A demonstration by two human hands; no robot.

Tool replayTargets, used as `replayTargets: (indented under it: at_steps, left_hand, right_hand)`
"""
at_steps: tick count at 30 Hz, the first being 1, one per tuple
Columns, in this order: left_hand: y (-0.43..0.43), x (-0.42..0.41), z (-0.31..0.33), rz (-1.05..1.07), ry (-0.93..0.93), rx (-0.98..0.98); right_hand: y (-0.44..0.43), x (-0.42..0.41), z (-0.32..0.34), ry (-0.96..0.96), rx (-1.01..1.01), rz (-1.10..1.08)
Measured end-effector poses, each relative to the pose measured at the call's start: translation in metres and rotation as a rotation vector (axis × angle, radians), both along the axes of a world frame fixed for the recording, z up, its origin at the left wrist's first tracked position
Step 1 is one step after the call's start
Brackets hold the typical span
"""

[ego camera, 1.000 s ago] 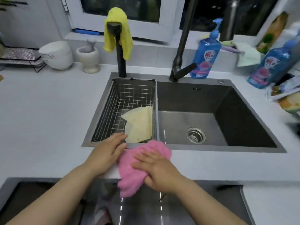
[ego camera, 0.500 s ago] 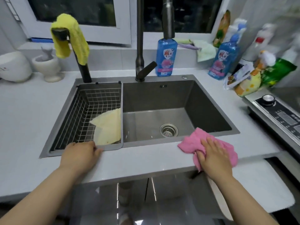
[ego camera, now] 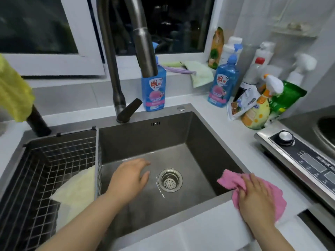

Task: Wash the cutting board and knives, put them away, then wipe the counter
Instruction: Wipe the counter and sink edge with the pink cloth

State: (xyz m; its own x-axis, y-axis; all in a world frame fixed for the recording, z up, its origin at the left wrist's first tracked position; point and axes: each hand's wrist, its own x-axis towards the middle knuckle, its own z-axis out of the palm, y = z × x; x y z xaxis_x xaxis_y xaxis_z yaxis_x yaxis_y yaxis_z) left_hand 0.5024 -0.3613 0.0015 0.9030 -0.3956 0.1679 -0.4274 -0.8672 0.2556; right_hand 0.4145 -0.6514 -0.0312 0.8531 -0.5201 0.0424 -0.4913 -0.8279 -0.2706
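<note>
My right hand (ego camera: pixel 256 201) presses a pink cloth (ego camera: pixel 233 182) flat on the white counter (ego camera: pixel 235 138) at the sink's front right corner; part of the cloth hangs over the rim. My left hand (ego camera: pixel 129 177) hovers open, fingers relaxed, over the grey sink basin (ego camera: pixel 184 134), just left of the drain strainer (ego camera: pixel 169 179). It holds nothing. No cutting board or knife is in view.
A wire basket (ego camera: pixel 54 160) with a pale yellow cloth (ego camera: pixel 78 192) fills the sink's left part. The tall faucet (ego camera: pixel 126 51) rises behind the basin. Blue soap bottles (ego camera: pixel 154 87), spray bottles and bags crowd the back right corner. A cooktop (ego camera: pixel 299 156) lies right.
My left hand left the sink's front rim and moved out over the basin. My right hand with the pink cloth stays at the front right corner. The view has moved closer and rightward.
</note>
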Motion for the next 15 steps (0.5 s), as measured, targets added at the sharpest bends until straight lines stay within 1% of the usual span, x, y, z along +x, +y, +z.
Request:
replayTargets:
  at_steps: [1, 3, 4, 6, 7, 8, 9, 11, 13, 15]
  left_hand:
    - [-0.01, 0.016, 0.001, -0.012, 0.038, -0.059]
    - [-0.031, 0.045, 0.003, -0.015, 0.068, -0.113]
    - [-0.04, 0.059, 0.005, -0.009, 0.061, -0.133]
    - [-0.056, 0.085, 0.012, 0.027, 0.064, -0.187]
    - [-0.063, 0.097, 0.016, 0.041, 0.057, -0.203]
    - [-0.07, 0.109, 0.02, 0.062, 0.052, -0.21]
    - [-0.075, 0.12, 0.025, 0.098, 0.054, -0.215]
    - [-0.085, 0.141, 0.036, 0.18, 0.06, -0.262]
    - [-0.096, 0.163, 0.046, 0.226, 0.032, -0.331]
    - [-0.107, 0.185, 0.054, 0.256, -0.021, -0.414]
  right_hand:
    - [-0.001, 0.002, 0.007, -0.089, 0.068, -0.066]
    - [-0.004, 0.012, 0.025, -0.298, 0.25, -0.233]
    - [-0.008, 0.017, 0.031, -0.361, 0.297, -0.251]
    - [-0.017, 0.032, 0.036, -0.411, 0.252, -0.215]
    - [-0.023, 0.041, 0.034, -0.368, 0.185, -0.165]
    - [-0.029, 0.051, 0.028, -0.283, 0.102, -0.086]
    - [-0.033, 0.061, 0.023, -0.133, 0.036, -0.009]
    - [-0.043, 0.086, 0.012, 0.156, -0.048, 0.058]
    - [-0.052, 0.114, 0.007, 0.254, -0.024, 0.072]
    - [-0.053, 0.141, 0.011, 0.268, 0.018, 0.089]
